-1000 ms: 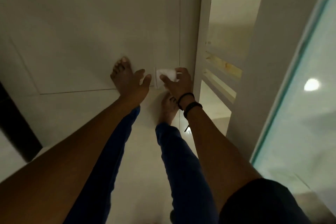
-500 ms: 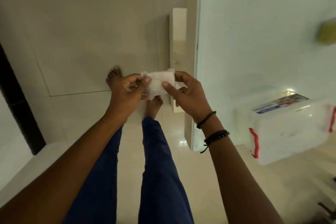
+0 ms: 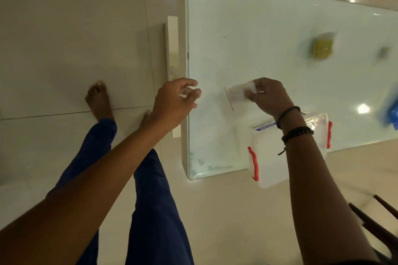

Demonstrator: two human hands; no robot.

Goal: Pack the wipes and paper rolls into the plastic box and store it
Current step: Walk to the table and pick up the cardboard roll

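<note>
Overhead, a small white wipes pack [image 3: 238, 92], blurred by motion, sits pinched in the fingers of the right hand [image 3: 269, 98] above the glass-topped counter [image 3: 247, 28]. Its long axis appears to run roughly left to right, the free end pointing toward the left hand; the blur hides any label or finer detail. The pack hangs just beyond the clear plastic box [image 3: 286, 150], which rests on the counter's near edge, partly overhanging it, directly under the right wrist. The box's long axis runs left to right across the view, a red latch [image 3: 253, 163] at its left end and another [image 3: 329, 134] at its right; its clear lid looks to be on, though the arm covers much of it. From the pack, then, the box lies toward the person and slightly right, so the right hand is much the nearer of the two.

The left hand [image 3: 176, 101] hovers empty at the counter's left edge, fingers curled and loosely parted, gripping nothing, well apart from the pack. Judging by this, packing has barely begun, and the lid likely has to come off before the wipes go in.

Farther along the counter lie a yellowish blurred item [image 3: 322, 49] and a blue packet [image 3: 393, 114] at the frame's right edge. Bare feet and blue trousers stand on the tiled floor [image 3: 64, 49].
</note>
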